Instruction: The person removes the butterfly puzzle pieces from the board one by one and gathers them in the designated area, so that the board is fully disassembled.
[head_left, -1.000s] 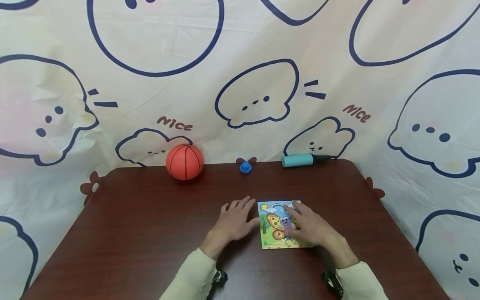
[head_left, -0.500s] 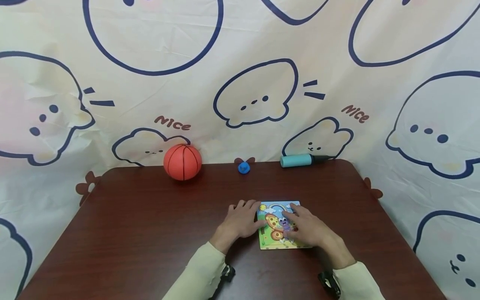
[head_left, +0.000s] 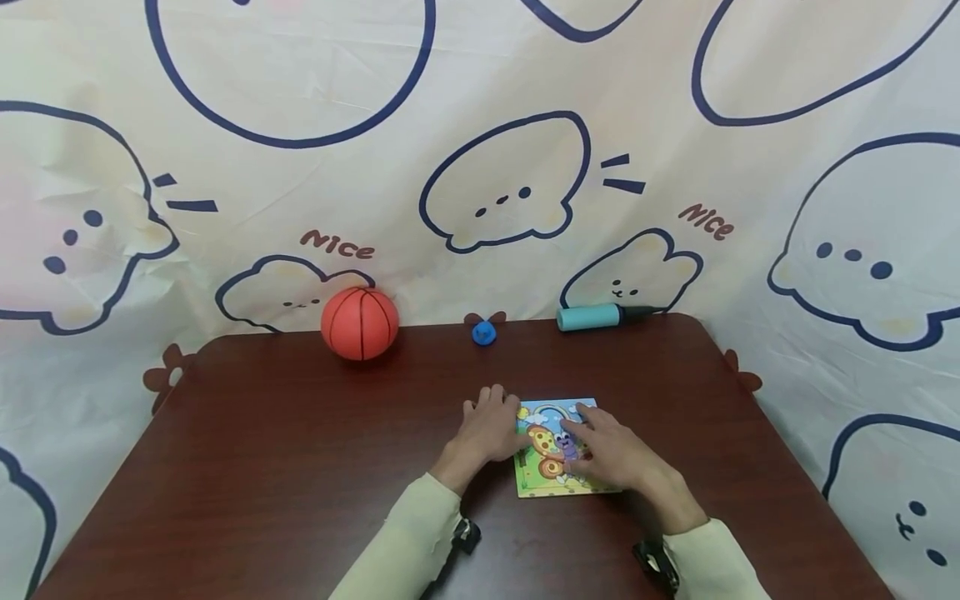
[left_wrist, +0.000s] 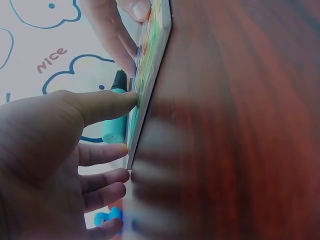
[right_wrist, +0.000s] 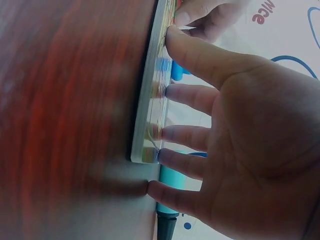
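Note:
A flat square picture board (head_left: pixel 536 483) with a cartoon butterfly lies on the table before me. My left hand (head_left: pixel 487 429) is at its left edge; in the left wrist view the thumb (left_wrist: pixel 117 106) touches the picture and the other fingers extend loosely by the upper left corner. Spread over the right half, my right hand (head_left: pixel 618 457) rests its fingertips on the picture, hiding part of it. The right wrist view shows the thumb and several straight fingers (right_wrist: pixel 187 135) against the board's face, with the little finger down past its edge.
Along the back edge of the dark wooden table (head_left: pixel 300 467) sit a red basketball (head_left: pixel 360 323), a small blue object (head_left: pixel 483 333) and a teal cylinder (head_left: pixel 588 317) with a black tapered end. Behind them hangs a cloth (head_left: pixel 405 283) printed with cartoon shapes.
My left hand has shifted right, from beside the board to its left edge, with the thumb now over the picture. My right hand stays on the board. The head view has shifted slightly.

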